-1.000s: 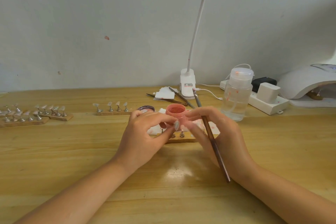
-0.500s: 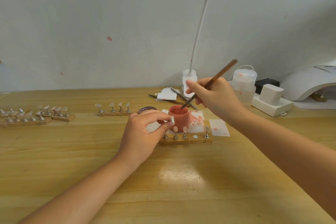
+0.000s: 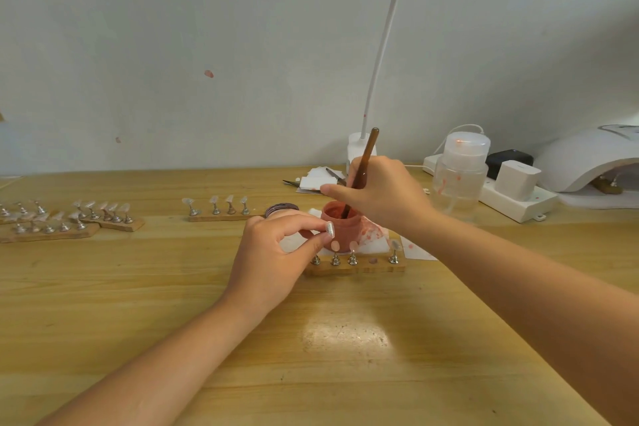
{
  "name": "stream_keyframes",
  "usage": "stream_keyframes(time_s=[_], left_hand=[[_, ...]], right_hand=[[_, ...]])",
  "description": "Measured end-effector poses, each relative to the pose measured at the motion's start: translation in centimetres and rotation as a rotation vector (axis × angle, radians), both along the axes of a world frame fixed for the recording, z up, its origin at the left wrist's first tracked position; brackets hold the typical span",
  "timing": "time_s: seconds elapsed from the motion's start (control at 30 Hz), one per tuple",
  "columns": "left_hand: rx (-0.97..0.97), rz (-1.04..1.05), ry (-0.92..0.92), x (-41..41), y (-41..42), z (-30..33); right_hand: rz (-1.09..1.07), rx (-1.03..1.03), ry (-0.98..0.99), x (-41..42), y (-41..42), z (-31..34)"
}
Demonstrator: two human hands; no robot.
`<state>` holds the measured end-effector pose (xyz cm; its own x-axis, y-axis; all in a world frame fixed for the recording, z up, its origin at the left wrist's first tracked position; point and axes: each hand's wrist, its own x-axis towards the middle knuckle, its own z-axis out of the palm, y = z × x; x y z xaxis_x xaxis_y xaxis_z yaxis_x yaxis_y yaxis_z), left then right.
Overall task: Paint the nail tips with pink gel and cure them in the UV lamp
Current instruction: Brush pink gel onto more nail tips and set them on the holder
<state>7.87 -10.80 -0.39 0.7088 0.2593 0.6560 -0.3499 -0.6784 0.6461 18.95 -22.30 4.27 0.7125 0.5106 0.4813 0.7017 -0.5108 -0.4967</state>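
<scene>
A small pink gel jar (image 3: 345, 230) stands open at the table's middle. My left hand (image 3: 273, 252) grips its left side with thumb and fingers. My right hand (image 3: 380, 194) holds a brown brush (image 3: 363, 166) almost upright, its tip down inside the jar. Just in front of the jar lies a wooden strip (image 3: 356, 268) with metal stands carrying nail tips, some pink. The white UV lamp (image 3: 587, 162) sits at the far right with another holder under its arch.
More wooden strips with nail tips lie at the far left (image 3: 62, 221) and centre left (image 3: 218, 209). A clear pump bottle (image 3: 461, 176), a power strip (image 3: 518, 201) with plugs, a desk lamp base (image 3: 359, 152), paper scraps and tools stand behind the jar.
My right hand turned the brush from slanting to nearly upright and pushed its tip deeper into the jar. My left hand stayed on the jar.
</scene>
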Motion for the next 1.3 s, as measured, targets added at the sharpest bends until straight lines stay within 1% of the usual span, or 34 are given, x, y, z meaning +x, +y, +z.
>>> stream_keyframes(time_s=[0.17,0.3,0.47,0.73,0.87,0.97,1.13,1.2,1.3], left_hand=[[0.001,-0.011,-0.022,0.1,0.0,-0.1],[-0.019,-0.010,-0.027,0.2,0.1,-0.2],[-0.014,-0.013,-0.023,0.3,0.1,-0.3],[-0.025,0.001,-0.003,0.3,0.1,-0.2],[-0.032,-0.001,-0.007,0.3,0.1,-0.3],[-0.041,-0.010,-0.006,0.3,0.0,-0.2],[-0.056,-0.012,0.001,0.3,0.0,-0.3],[-0.054,-0.025,-0.002,0.4,0.0,-0.3],[-0.043,-0.040,-0.002,0.4,-0.1,-0.2]], right_hand=[[-0.053,0.212,0.079,0.8,-1.0,0.7],[-0.094,0.300,0.150,1.4,-1.7,0.9],[-0.092,0.336,0.171,1.6,-2.3,0.8],[-0.106,0.349,0.130,1.9,-3.3,1.1],[-0.118,0.430,0.106,1.6,-3.8,1.2],[-0.038,0.558,0.145,0.4,-4.1,1.2],[0.178,0.651,0.239,-3.0,-4.6,-0.7],[0.233,0.663,0.186,-4.2,-4.8,-2.0],[0.285,0.555,-0.064,-5.2,-5.1,-3.3]])
